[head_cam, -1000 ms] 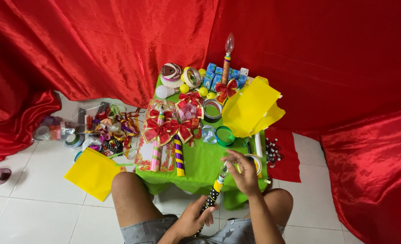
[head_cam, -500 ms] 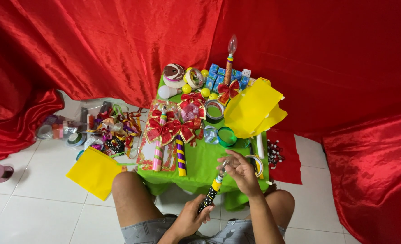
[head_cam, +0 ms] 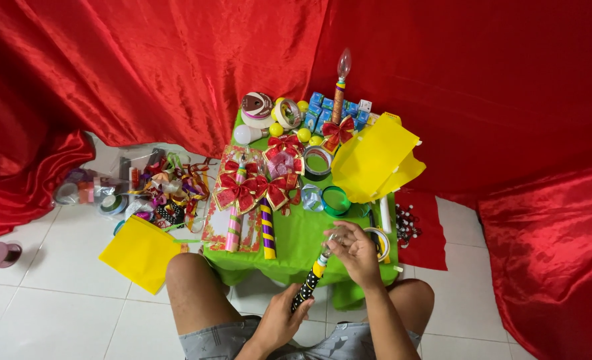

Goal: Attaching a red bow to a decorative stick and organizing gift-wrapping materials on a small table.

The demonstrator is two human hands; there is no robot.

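Observation:
A stick wrapped in black dotted paper with a yellow band (head_cam: 310, 280) slants up from my lap toward the green table (head_cam: 296, 243). My left hand (head_cam: 279, 319) grips its lower end. My right hand (head_cam: 354, 252) closes around its top, where a clear bulb (head_cam: 330, 239) shows between the fingers. Both hands hover at the table's near edge, between my bare knees.
Red bows (head_cam: 252, 189), a purple-and-yellow striped stick (head_cam: 267, 230), tape rolls (head_cam: 336, 200), yellow paper sheets (head_cam: 376, 160) and a tall bulb-topped stick (head_cam: 339, 90) crowd the table. Ribbon clutter (head_cam: 162, 190) and a yellow sheet (head_cam: 139, 252) lie on the white tiles at left. Red cloth hangs behind.
My right hand has shifted slightly over the stick's top and the stick has tilted a little. The view has barely moved.

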